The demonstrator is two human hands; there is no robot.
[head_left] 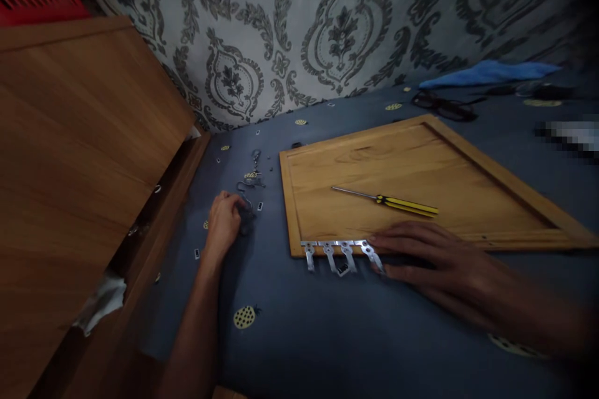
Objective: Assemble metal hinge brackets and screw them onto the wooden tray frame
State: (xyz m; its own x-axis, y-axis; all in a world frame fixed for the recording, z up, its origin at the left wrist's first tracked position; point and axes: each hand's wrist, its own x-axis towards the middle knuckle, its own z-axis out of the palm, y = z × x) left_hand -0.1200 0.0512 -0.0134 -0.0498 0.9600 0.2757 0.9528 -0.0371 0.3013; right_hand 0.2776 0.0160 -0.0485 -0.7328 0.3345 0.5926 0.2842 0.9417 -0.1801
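Observation:
A wooden framed panel (421, 168) lies flat on a blue patterned cloth (327, 324). My right hand (421, 255) rests palm down on the panel's near edge, its fingertips touching the last of several small metal brackets (339, 254) lined up along that edge. On the panel lies a screwdriver (388, 199) with a yellow and black handle. To the left, my left hand (224, 218) is curled over small dark pieces of hardware (247, 215) on the cloth; what it grips is hidden by the fingers.
A wooden cabinet (70, 168) stands at the left with white paper (103, 302) poking from a gap. Loose metal hooks and small parts (253, 176) are scattered near the wall. Black glasses (442, 105) and a blue cloth (486, 72) lie at the back right.

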